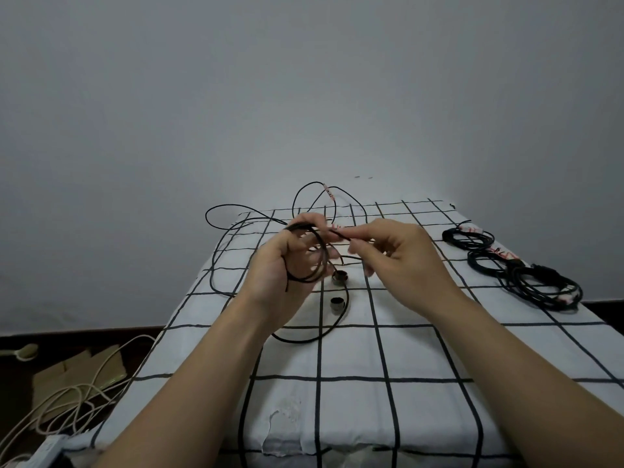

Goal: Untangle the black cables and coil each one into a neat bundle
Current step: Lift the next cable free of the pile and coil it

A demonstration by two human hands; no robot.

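Black cable [304, 341] lies in loose loops over the far half of the bench [422, 417], which is covered by a white cloth with a dark grid. One loop hangs past the left edge, and another stands up at the far end.

The left hand [287, 261] is raised over the middle of the bench. Its fingers [312, 218] are curled round a small coil [300, 225] of a few turns of this cable, so the turns cannot spring apart.

The right hand [408, 261] is just beside it. Its thumb and first fingers [358, 246] pinch the free run of the cable close to the coil, and the other fingers are loosely bent. I judge that this hand feeds the next turn and keeps the run straight against twisting.

Three finished bundles [540, 288] lie at the far right edge, well apart from the loose cable, probably so that they do not tangle again.

I see no real container. Two small metal rings [339, 303] stand between the hands and the near loop. They look hollow, but I cannot tell whether anything is inside.

Cream cords [67, 396] lie on the floor at the left.
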